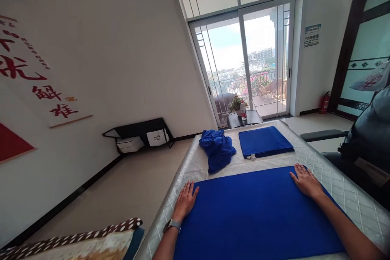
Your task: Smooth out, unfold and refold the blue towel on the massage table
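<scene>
A blue cloth point(243, 215) lies spread flat on the pale quilted mattress point(344, 189) in front of me. Over its left far corner rests my left hand point(186, 200), fingers stretched out, with a watch on the wrist. My right hand point(307, 180) lies flat on the right far corner, its thumb apart from the fingers. Beyond the cloth sits a crumpled blue cloth point(217, 148) on the left. To the right of that is a neatly folded blue cloth point(265, 141) with a white label at its near edge.
A small black table point(258, 117) with a bottle point(243, 110) and a potted plant point(235, 105) stands past the mattress, near the sliding glass door point(268, 65). On the right is a dark chair point(368, 138). A black rack with white boxes point(130, 144) stands along the left wall.
</scene>
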A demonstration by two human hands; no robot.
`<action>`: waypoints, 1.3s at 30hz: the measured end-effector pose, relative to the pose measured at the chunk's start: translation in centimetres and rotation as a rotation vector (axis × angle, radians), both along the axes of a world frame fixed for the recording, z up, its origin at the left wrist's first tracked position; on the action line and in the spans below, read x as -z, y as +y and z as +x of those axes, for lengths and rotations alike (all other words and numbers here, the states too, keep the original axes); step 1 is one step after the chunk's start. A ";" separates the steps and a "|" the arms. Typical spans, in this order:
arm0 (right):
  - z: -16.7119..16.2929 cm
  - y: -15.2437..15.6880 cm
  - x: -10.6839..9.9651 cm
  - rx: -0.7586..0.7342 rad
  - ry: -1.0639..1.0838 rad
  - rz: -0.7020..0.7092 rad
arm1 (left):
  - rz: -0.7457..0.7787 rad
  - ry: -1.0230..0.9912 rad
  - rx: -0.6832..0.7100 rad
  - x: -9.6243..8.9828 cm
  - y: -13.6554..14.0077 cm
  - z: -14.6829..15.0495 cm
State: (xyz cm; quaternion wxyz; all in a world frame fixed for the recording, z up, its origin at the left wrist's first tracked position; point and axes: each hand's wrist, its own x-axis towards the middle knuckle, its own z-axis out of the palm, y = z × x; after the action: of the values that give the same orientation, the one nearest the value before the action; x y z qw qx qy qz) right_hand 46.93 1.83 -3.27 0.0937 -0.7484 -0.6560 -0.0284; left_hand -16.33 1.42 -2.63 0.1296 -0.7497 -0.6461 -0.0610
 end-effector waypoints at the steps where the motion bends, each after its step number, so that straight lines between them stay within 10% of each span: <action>1: -0.1 -0.1 -0.1 0.001 -0.003 0.001 | -0.036 -0.008 0.001 -0.4 0.0 0.1; 7: -0.3 -0.3 -0.2 0.005 -0.040 0.018 | 0.005 -0.072 -0.079 -2.0 1.1 6.0; 14: -0.5 -0.6 -0.5 -0.007 0.020 0.071 | -0.024 -0.198 0.395 -2.3 0.6 23.3; 18: -0.6 -0.7 -0.7 -0.009 0.035 0.079 | -0.122 -0.220 0.422 -2.0 0.0 26.8; 23: -0.5 -0.7 -0.6 -0.013 0.019 0.077 | -0.169 -0.186 0.308 -1.8 0.5 22.3; 32: -0.4 -0.4 -0.3 0.003 0.014 0.051 | -0.107 -0.018 0.038 -1.3 1.1 4.9; 39: -0.9 -0.9 -1.8 0.004 0.075 0.031 | -0.038 -0.046 0.013 -1.6 0.6 2.5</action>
State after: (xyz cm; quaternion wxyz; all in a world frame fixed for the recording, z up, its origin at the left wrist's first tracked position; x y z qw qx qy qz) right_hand 46.08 0.92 -1.49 0.1301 -0.7487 -0.6499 -0.0106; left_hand -13.78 1.97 -1.07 0.1002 -0.7546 -0.6451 -0.0670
